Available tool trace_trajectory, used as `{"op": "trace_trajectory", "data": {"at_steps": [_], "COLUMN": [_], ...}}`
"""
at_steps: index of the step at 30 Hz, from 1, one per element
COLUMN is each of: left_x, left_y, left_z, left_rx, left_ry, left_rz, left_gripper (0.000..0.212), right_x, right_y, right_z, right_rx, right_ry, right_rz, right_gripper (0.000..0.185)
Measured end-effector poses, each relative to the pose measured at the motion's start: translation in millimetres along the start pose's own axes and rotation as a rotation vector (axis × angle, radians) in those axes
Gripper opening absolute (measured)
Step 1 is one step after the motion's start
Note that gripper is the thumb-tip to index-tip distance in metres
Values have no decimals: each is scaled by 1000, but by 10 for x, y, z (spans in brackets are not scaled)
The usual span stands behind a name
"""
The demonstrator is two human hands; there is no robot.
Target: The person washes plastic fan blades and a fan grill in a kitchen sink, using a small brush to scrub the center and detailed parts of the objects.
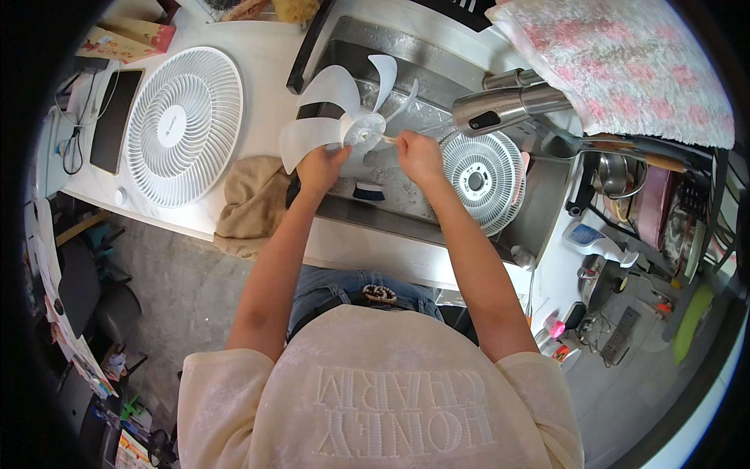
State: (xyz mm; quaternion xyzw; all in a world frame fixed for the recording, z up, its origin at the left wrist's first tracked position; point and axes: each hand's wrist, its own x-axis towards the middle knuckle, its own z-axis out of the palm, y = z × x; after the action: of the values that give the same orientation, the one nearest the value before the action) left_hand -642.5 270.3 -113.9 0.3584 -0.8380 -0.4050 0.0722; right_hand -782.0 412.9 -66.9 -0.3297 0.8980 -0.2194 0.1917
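Note:
Over a stainless steel sink (410, 214), my left hand (321, 170) grips a white plastic fan blade assembly (328, 94) near its hub, whose hollow side shows. My right hand (419, 155) pinches a thin, light-coloured stick-like tool (389, 139), its tip at the hub. A small brush (368, 191) with white bristles lies in the sink below the blades. Right of my right hand, a round white fan grille (486, 176) rests in the sink, partly behind my forearm. A larger white fan grille (184, 126) lies on the counter at the left.
A metal faucet (492, 110) reaches over the sink from the right, beneath a pink and white towel (638, 70). A brown cloth (252, 199) hangs over the counter edge. A dark tablet-like panel (116, 122) lies far left. A spray bottle (597, 243) and utensils are at the right.

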Motion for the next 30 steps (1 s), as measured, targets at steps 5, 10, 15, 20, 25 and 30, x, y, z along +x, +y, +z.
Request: {"op": "trace_trajectory", "data": {"at_steps": [5, 10, 15, 20, 25, 30], "left_x": [-71, -83, -56, -68, -107, -97], "left_y": [179, 23, 21, 79, -224, -113], "left_z": [74, 54, 70, 2, 97, 107], "left_rx": [11, -60, -152, -136, -309, -592], "left_ry": [-70, 102, 58, 42, 104, 49], "left_rz": [-30, 93, 79, 6, 34, -52], "left_gripper": [36, 33, 36, 38, 36, 30], "right_x": [169, 121, 120, 87, -75, -104], "right_y": [-126, -172, -287, -159, -115, -107], "right_z": [122, 27, -86, 145, -26, -128], "right_rx": [-245, -303, -248, -269, -55, 81], "right_ry": [-114, -242, -103, -129, -43, 64], "right_rz": [87, 22, 72, 60, 47, 41], "right_gripper": [16, 18, 15, 15, 13, 15]}}
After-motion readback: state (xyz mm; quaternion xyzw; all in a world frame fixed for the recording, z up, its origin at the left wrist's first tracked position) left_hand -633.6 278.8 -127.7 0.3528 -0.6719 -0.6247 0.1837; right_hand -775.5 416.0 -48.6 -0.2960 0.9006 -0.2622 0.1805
